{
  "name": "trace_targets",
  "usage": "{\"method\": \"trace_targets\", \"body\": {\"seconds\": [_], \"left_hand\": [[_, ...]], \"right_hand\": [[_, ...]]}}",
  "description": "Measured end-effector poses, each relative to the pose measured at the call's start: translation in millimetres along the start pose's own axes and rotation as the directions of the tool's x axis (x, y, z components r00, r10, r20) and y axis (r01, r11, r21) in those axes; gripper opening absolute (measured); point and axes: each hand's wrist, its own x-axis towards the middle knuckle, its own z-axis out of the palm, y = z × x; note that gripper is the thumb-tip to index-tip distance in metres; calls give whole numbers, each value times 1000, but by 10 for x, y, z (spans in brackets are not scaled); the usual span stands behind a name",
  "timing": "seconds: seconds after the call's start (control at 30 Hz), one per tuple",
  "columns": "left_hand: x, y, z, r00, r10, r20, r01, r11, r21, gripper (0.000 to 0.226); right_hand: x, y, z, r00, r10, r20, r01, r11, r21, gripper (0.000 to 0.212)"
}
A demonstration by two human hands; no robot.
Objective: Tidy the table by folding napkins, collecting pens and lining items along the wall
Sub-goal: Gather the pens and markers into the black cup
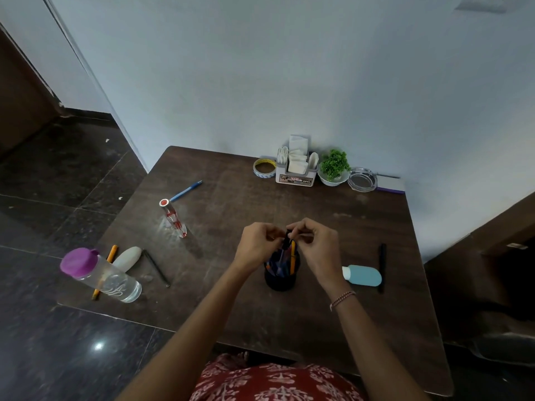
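A pen point(287, 239) pinched between left hand point(257, 243) and right hand point(317, 246) over the cup point(280, 282)
The cup, near-centre on the table point(231, 204), holds several pens point(293, 257); the far holder point(295, 178) holds napkins point(298, 156).

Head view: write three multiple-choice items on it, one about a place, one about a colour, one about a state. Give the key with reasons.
1. The tape roll sits:
A. at the near edge
B. at the wall, left of the napkin holder
C. at the far right corner

2. The water bottle has a lid that is:
A. green
B. red
C. purple

3. The black pen above the pen cup is:
A. pinched between the left hand and the right hand
B. untouched
C. lying flat, both hands away

Key:
1. B, it lies against the wall right next to the holder.
2. C, the cap shows purple.
3. A, fingertips of both hands close on it over the cup.
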Motion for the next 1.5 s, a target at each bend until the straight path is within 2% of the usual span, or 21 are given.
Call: {"method": "trace_targets", "body": {"seconds": [0.2, 0.43, 0.67, 0.97, 1.2, 1.33, 1.43, 1.5], "left_hand": [[-89, -96, -31, 999, 14, 52, -12, 1000, -29, 20], [-137, -240, -26, 996, -32, 83, 35, 999, -28, 20], [-176, -278, 25, 991, -81, 105, 94, 987, -128, 19], [-173, -369, 84, 990, -119, 71, 125, 989, -78, 7], [-124, -383, 99, 993, -120, 22, 122, 990, -78, 3], [-58, -388, 59, 993, -122, 10, 122, 990, -65, 7], [-5, -374, 30, 993, -113, -31, 109, 989, -102, 12], [18, -346, 29, 992, -115, -43, 109, 987, -120, 11]], "right_hand": [[-68, 28, 105, 995, -43, 93, 50, 997, -65, 31], [-117, 95, 185, 987, -10, 159, 33, 989, -142, 23], [-185, 144, 239, 983, 50, 179, -30, 993, -112, 28], [-236, 244, 404, 981, 114, 154, -96, 989, -115, 21], [-231, 280, 451, 987, 111, 112, -99, 990, -102, 21], [-240, 341, 396, 994, 99, -36, -103, 990, -101, 16], [-209, 406, 322, 971, 160, -178, -185, 973, -137, 12], [-182, 440, 286, 958, 219, -183, -245, 960, -133, 16]]}}
